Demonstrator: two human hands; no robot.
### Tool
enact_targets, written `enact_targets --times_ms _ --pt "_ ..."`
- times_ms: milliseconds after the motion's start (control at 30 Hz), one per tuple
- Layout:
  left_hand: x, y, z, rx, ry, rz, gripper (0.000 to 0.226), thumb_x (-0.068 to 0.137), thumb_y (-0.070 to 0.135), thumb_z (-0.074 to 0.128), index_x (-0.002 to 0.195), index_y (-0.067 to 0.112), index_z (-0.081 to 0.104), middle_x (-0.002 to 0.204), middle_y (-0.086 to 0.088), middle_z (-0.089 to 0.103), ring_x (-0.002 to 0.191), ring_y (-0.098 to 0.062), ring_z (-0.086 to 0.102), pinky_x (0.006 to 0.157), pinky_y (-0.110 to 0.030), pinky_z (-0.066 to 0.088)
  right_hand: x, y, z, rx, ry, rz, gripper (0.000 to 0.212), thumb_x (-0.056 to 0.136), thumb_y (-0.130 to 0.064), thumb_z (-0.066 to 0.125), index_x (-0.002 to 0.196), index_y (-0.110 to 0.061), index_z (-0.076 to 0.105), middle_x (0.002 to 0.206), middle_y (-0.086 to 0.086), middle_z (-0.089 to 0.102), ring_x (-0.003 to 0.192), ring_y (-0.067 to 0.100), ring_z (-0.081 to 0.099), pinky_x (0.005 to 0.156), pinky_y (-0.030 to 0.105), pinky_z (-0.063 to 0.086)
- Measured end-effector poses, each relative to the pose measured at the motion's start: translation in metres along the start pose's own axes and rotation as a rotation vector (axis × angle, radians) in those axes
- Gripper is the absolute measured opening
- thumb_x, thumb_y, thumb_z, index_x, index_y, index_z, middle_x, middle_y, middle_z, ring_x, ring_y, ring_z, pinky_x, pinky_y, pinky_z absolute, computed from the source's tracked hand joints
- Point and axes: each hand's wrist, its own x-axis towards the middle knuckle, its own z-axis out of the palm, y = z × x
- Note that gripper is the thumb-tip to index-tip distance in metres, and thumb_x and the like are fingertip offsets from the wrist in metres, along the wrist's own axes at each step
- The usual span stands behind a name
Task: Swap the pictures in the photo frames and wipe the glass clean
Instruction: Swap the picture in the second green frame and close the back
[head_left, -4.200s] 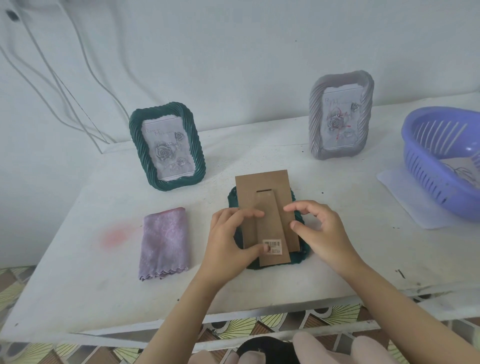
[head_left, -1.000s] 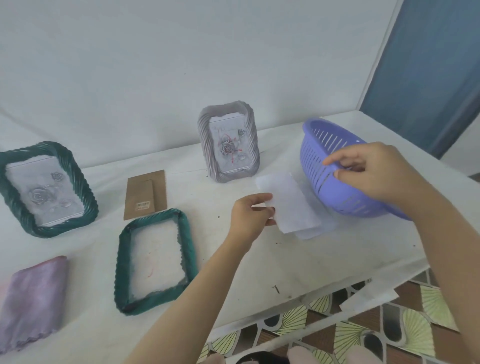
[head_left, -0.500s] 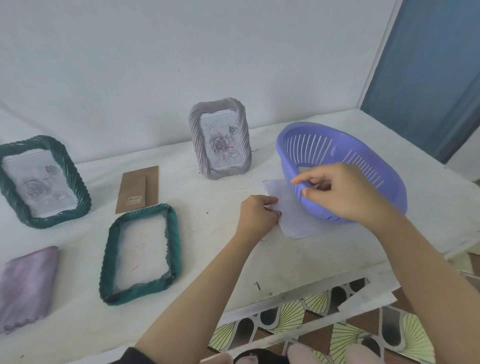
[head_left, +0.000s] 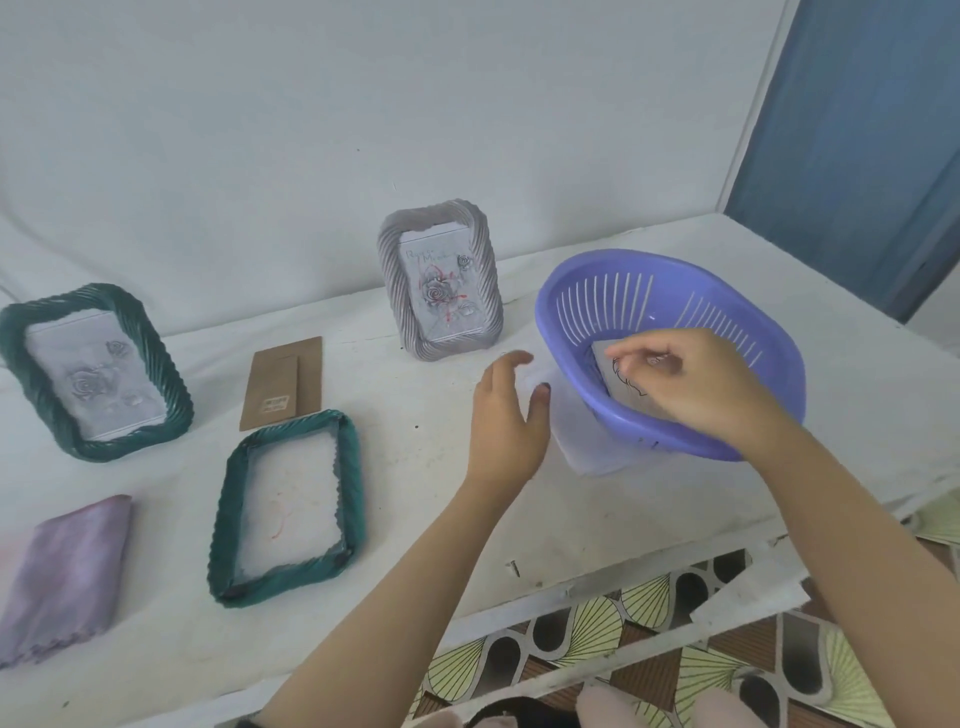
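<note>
A green frame lies face down at the table's middle with its back off. Its brown backing board lies just behind it. Another green frame stands at the left and a grey frame stands at the back; both hold rose pictures. My right hand reaches into the purple basket and pinches a picture with a line drawing. My left hand hovers open beside a white sheet that lies partly under the basket.
A folded purple cloth lies at the front left. The white table ends close in front of me, above a patterned floor. A white wall runs behind the frames, and a blue door stands at the right.
The backing came off the face-down frame and now lies behind it. My left hand let go of the white sheet. My right hand moved from the basket's rim into the basket, onto the picture.
</note>
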Motion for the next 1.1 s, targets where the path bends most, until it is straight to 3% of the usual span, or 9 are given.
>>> enact_targets --times_ms 100,200,400,567,733,867,967,1033,1100 --pt "0.002 0.012 -0.006 -0.053 -0.065 0.210 0.047 0.090 0.030 0.055 0.134 0.019 0.041 0.138 0.004 0.046 0.128 -0.011 0.039 0.105 -0.022 0.030 0.023 0.017 -0.013 -0.272 -0.015 0.149 0.024 0.087 -0.022 0.058 0.110 -0.022 0.064 0.111 0.002 0.064 0.090 0.016 0.056 0.065 0.020 0.040" --pt "0.005 0.021 -0.006 0.016 -0.163 0.337 0.056 0.086 0.032 0.062 0.137 0.021 0.041 0.138 0.009 0.044 0.132 -0.005 0.033 0.109 -0.019 0.025 0.035 0.029 -0.013 -0.546 -0.247 0.376 0.056 0.080 -0.028 0.066 0.130 -0.014 0.045 0.125 0.011 0.053 0.097 0.028 0.053 0.067 0.026 0.043" --pt "0.007 0.025 -0.006 0.035 -0.238 0.265 0.060 0.083 0.038 0.065 0.137 0.028 0.040 0.138 0.015 0.045 0.130 -0.003 0.034 0.106 -0.019 0.026 0.042 0.032 0.001 -0.737 -0.355 0.443 0.063 0.076 -0.024 0.070 0.128 -0.008 0.038 0.117 0.013 0.055 0.097 0.029 0.053 0.067 0.029 0.040" --pt "0.007 0.026 -0.008 0.031 -0.250 0.248 0.060 0.082 0.040 0.065 0.136 0.031 0.040 0.139 0.014 0.045 0.129 -0.002 0.035 0.103 -0.011 0.024 0.043 0.033 -0.003 -0.584 -0.250 0.453 0.063 0.072 -0.004 0.070 0.126 -0.008 0.039 0.104 0.013 0.052 0.083 0.030 0.053 0.049 0.028 0.041" --pt "0.007 0.028 -0.008 0.016 -0.258 0.210 0.062 0.082 0.040 0.066 0.137 0.032 0.039 0.139 0.015 0.044 0.129 -0.002 0.035 0.104 -0.013 0.026 0.042 0.038 -0.010 -0.551 -0.015 0.303 0.032 0.082 0.006 0.046 0.113 -0.001 0.052 0.102 0.017 0.058 0.081 0.031 0.051 0.059 0.032 0.039" --pt "0.008 0.028 -0.009 0.001 -0.268 0.197 0.062 0.082 0.037 0.067 0.137 0.032 0.038 0.139 0.015 0.045 0.129 -0.004 0.038 0.106 -0.024 0.031 0.037 0.037 -0.020 -0.436 0.178 0.184 0.042 0.079 0.006 0.049 0.117 -0.010 0.056 0.098 0.012 0.063 0.092 0.031 0.056 0.067 0.029 0.038" --pt "0.010 0.036 -0.010 -0.103 -0.211 0.196 0.050 0.087 0.026 0.062 0.134 0.028 0.044 0.135 0.012 0.050 0.126 -0.005 0.043 0.105 -0.028 0.035 0.028 0.025 -0.024 -0.174 0.300 0.053 0.041 0.080 -0.001 0.055 0.116 -0.020 0.055 0.076 0.004 0.067 0.075 0.024 0.058 0.067 0.028 0.044" --pt "0.012 0.047 -0.015 -0.210 -0.172 0.161 0.042 0.089 0.019 0.058 0.129 0.026 0.047 0.129 0.007 0.056 0.120 -0.002 0.049 0.102 -0.023 0.038 0.021 0.013 -0.022 -0.061 0.345 -0.022 0.038 0.081 -0.006 0.059 0.116 -0.022 0.054 0.068 -0.001 0.067 0.068 0.018 0.059 0.064 0.022 0.046" --pt "0.015 0.060 -0.023 -0.333 -0.160 0.087 0.036 0.089 0.018 0.055 0.121 0.035 0.050 0.119 0.003 0.060 0.107 -0.002 0.057 0.095 -0.020 0.043 0.014 0.002 -0.018 0.035 0.374 -0.078 0.038 0.081 -0.009 0.063 0.115 -0.023 0.054 0.065 -0.009 0.066 0.064 0.006 0.057 0.062 0.004 0.039"
